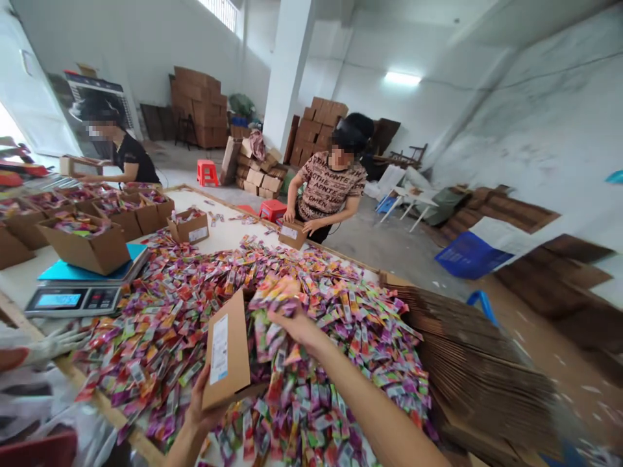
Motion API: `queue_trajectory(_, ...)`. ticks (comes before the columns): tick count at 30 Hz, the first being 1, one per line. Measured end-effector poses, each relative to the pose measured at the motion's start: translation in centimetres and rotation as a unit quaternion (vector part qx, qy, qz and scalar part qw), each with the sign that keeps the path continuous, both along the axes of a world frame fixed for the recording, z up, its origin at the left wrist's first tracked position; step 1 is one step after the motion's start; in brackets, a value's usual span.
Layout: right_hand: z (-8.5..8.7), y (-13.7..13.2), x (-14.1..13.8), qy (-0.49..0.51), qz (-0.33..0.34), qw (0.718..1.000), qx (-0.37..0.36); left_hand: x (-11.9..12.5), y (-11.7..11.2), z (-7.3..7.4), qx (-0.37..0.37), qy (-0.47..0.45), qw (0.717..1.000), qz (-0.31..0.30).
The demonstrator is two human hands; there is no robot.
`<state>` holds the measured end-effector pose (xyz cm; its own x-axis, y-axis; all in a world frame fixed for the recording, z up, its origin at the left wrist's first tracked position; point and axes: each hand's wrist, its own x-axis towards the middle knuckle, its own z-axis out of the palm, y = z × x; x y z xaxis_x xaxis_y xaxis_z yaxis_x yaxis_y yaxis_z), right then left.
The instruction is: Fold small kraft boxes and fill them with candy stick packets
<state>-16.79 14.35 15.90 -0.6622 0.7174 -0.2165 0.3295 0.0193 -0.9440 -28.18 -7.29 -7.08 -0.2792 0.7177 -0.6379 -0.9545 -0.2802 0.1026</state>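
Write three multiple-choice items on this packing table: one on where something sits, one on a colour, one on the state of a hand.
1. Where does the box on the scale sit?
A. on a blue sheet on the scale
B. on the floor
C. on a stool

2. What colour are the stools beyond the table?
A. green
B. red
C. white

3. What is the right hand doing?
A. resting flat and bare
B. gripping a bunch of sachets
C. pressing the scale's keys

Answers: 1 A, the box stands on the blue sheet over the scale. 2 B, both stools are red. 3 B, its fingers close on sachets beside the small box that the left hand holds.
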Motion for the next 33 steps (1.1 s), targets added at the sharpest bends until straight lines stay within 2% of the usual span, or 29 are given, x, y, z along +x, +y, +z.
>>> queue_trajectory(3,0.6,-1.3,-0.9,-0.029,0.081,0.990,0.116,-0.2,0.4,0.7,-0.002,0.015,1.000,0.009)
queue_trajectory(5,0.0,-2.3,-1.8,-0.069,0.137,0.965,0.214,-0.4,0.4,1.0,0.002,0.021,1.000,0.006)
queue_trajectory(7,-1.2,-3.7,-3.1,-0.140,0.196,0.927,0.286,-0.4,0.2,1.0,0.004,0.026,1.000,0.002)
queue_trajectory(9,-2.5,-5.3,-4.4,-0.203,0.247,0.896,0.307,-0.2,-0.1,0.7,0.002,0.029,1.000,0.005)
queue_trajectory(11,-3.2,-6.5,-5.1,-0.228,0.292,0.880,0.297,0.1,-0.6,0.0,0.003,0.027,0.999,0.020)
queue_trajectory(14,-2.9,-7.2,-4.5,-0.206,0.344,0.868,0.292,0.2,-1.6,-1.7,0.025,0.012,0.999,0.032)
queue_trajectory(15,-2.6,-7.2,-4.0,-0.203,0.332,0.871,0.300,0.1,-1.9,-2.3,0.036,0.005,0.999,0.034)
queue_trajectory(17,-2.1,-6.7,-2.8,-0.217,0.263,0.888,0.307,-0.6,-2.4,-3.3,0.062,-0.010,0.997,0.036)
queue_trajectory(19,-2.1,-5.8,-1.6,-0.239,0.214,0.909,0.267,-1.4,-2.9,-4.0,0.089,-0.018,0.995,0.052)
queue_trajectory(22,-3.0,-3.6,0.4,-0.218,0.225,0.930,0.195,-2.5,-3.8,-4.5,0.118,-0.020,0.990,0.071)
queue_trajectory(24,-3.5,-1.7,1.7,-0.215,0.191,0.933,0.215,-2.9,-4.4,-4.4,0.118,-0.025,0.990,0.069)
queue_trajectory(27,-3.8,0.7,3.0,-0.270,0.095,0.916,0.279,-3.2,-5.1,-4.1,0.094,-0.013,0.993,0.065)
queue_trajectory(28,-3.9,1.1,2.8,-0.274,0.072,0.915,0.288,-3.3,-5.3,-4.0,0.085,-0.004,0.994,0.062)
queue_trajectory(30,-4.2,1.0,1.4,-0.219,0.036,0.935,0.276,-3.4,-5.3,-3.7,0.078,0.010,0.995,0.055)
queue_trajectory(33,-5.2,-0.7,-3.2,-0.078,0.035,0.967,0.240,-3.6,-5.1,-3.4,0.081,0.011,0.996,0.035)
